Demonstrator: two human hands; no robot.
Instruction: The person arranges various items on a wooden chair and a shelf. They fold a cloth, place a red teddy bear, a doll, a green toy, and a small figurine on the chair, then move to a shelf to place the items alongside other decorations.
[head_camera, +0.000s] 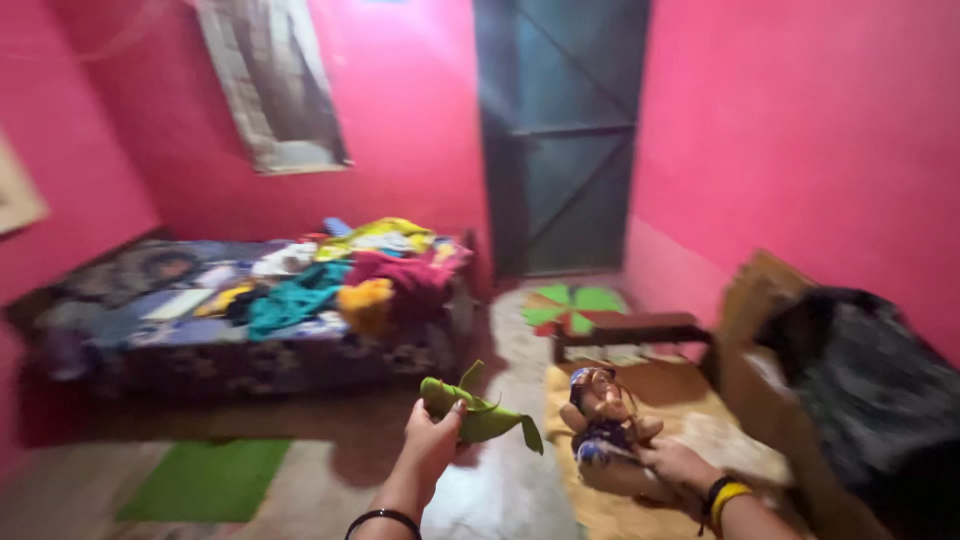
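My left hand (430, 440) is raised at the lower middle and grips a green soft toy (482, 412) whose floppy ends hang to the right. My right hand (675, 463), with yellow and dark bangles at the wrist, holds a doll-like stuffed toy (602, 418) in blue and tan, just right of the green one. Both toys are blurred by motion.
A bed (240, 345) heaped with colourful clothes (350, 270) stands at the left against pink walls. A dark door (560, 140) is ahead. A low wooden bench (630, 330), a green floor mat (205, 478), a tan rug (690, 420) and a dark bundle on wooden furniture (860, 390) are at the right.
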